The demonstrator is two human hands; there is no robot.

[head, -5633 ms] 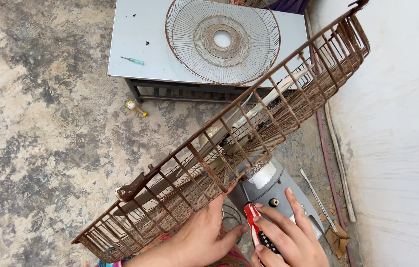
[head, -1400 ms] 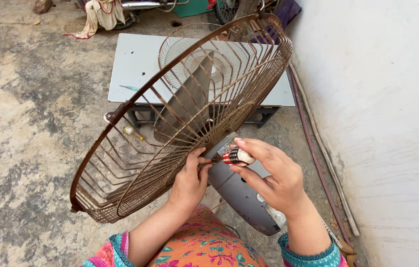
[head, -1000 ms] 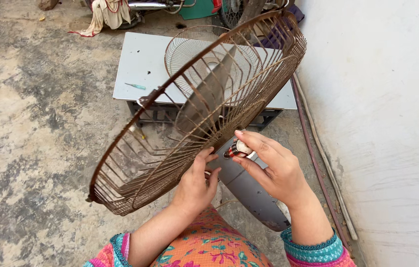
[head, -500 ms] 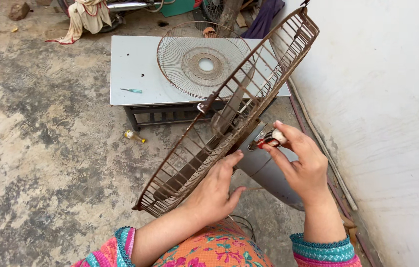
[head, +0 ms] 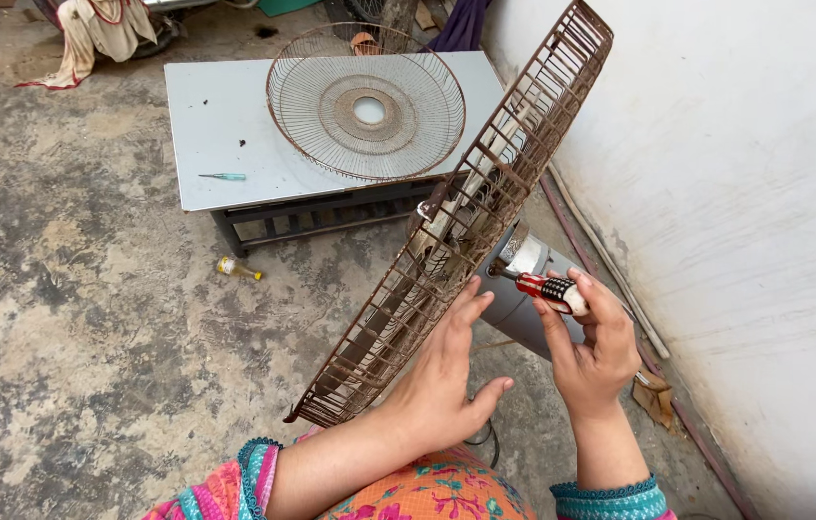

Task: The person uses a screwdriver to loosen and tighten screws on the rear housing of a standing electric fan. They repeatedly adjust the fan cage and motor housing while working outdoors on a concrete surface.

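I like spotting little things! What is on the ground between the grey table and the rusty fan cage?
In the head view, a small yellowish bottle lies on the concrete floor between the grey table and the rusty fan cage.

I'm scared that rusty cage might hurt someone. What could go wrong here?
The rusty fan guard stands tilted, steadied only by the left hand flat against it, so it might tip or slide. Its rough, rusted wires could scratch bare skin. The right hand works a red-handled screwdriver close to the fingers, so a slip could poke them.
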